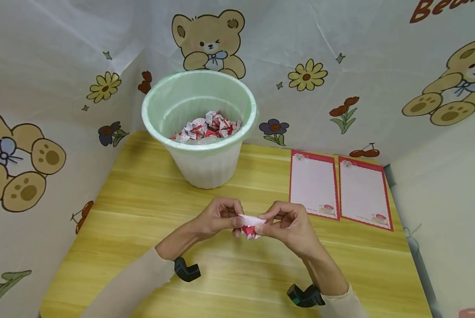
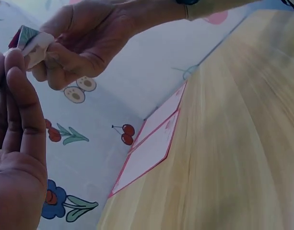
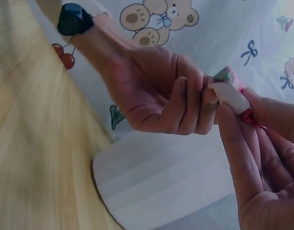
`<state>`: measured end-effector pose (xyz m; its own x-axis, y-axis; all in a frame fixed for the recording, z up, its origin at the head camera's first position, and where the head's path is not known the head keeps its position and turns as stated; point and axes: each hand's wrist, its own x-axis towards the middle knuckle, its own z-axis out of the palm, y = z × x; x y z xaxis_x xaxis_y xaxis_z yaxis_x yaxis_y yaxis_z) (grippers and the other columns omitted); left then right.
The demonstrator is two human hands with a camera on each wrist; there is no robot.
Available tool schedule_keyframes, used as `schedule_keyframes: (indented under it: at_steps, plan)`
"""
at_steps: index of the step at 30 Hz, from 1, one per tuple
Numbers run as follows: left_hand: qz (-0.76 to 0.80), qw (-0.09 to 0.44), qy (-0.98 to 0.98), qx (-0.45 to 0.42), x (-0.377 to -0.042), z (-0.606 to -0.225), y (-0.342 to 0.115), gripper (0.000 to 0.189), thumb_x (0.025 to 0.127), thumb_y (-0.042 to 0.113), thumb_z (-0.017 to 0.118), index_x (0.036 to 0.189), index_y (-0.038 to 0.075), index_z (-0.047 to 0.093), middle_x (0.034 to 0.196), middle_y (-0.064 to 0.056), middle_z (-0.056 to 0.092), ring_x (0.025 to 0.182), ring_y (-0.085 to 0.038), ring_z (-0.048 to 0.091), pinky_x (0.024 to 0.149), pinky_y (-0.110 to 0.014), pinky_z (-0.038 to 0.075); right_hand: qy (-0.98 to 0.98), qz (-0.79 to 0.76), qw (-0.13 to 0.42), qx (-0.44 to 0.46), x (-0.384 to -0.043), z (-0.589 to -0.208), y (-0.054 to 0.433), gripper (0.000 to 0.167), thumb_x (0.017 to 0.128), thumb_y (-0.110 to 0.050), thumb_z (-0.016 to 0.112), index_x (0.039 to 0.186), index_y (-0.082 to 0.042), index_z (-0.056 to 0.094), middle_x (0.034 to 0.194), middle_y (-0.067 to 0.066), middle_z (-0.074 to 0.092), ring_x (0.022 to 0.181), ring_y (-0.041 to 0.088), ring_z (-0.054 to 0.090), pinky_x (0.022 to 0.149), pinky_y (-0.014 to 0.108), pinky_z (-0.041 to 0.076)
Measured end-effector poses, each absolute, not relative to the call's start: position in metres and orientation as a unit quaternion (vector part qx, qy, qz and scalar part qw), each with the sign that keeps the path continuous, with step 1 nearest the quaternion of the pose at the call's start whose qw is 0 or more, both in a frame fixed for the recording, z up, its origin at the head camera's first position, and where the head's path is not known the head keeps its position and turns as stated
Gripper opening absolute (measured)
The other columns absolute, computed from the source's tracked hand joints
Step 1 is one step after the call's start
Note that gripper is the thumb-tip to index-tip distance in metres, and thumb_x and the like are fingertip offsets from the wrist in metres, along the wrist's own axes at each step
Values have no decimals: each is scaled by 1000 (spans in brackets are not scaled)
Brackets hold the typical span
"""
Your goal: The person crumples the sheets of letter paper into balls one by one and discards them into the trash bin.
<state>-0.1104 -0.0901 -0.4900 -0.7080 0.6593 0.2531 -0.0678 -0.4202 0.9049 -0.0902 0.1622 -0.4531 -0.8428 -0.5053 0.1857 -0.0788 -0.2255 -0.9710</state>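
A small crumpled piece of red and white paper [image 1: 251, 224] is held up between both hands over the wooden table. My left hand [image 1: 222, 216] pinches its left end between thumb and fingers. On the other side, my right hand [image 1: 285, 224] pinches the right end. In the left wrist view the paper [image 2: 37, 44] shows a white face and a patch of green print. From the right wrist, the folded paper [image 3: 230, 96] appears with red at its lower edge, and fingers cover part of it.
Behind the hands stands a pale green and white bucket [image 1: 207, 170] holding several crumpled red and white papers [image 1: 217, 123]. Two flat white sheets with red borders, a left sheet [image 1: 313, 185] and a right sheet [image 1: 365, 194], lie on the table [image 1: 142, 194]. A bear-printed cloth [image 1: 269, 35] hangs behind.
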Motion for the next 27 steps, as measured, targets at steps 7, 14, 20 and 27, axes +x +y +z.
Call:
schedule_keyframes:
  at_steps: [7,14,20,27]
  plan:
    - [730,30,648,214,-108,-486,-84,20,97,7,80,113,-1,72,97,0,77,83,-8,73,73,-25,63,688,-704,51,-169,-95,-453,159,19,87,12,82,104,10,73,98,0,74,85,11,78,74,38,68]
    - [642,-140,724,210,-103,-487,-75,26,92,4,85,115,10,76,107,-9,78,90,-13,74,78,-27,65,707,-691,12,-153,-100,-463,161,20,88,9,83,105,7,73,99,-2,76,86,11,76,75,38,68]
    - [625,-165,728,230,-100,-489,-72,24,89,6,87,113,8,82,107,-9,82,93,-16,78,79,-31,67,700,-698,18,-151,-98,-464,159,21,88,10,83,106,7,73,99,0,75,85,14,80,75,38,68]
    - [612,-131,737,254,-97,-490,-70,16,93,5,83,108,8,81,101,-7,81,91,-15,78,81,-30,67,691,-702,21,-173,-97,-463,154,19,88,10,82,105,8,73,101,1,76,86,19,83,76,41,68]
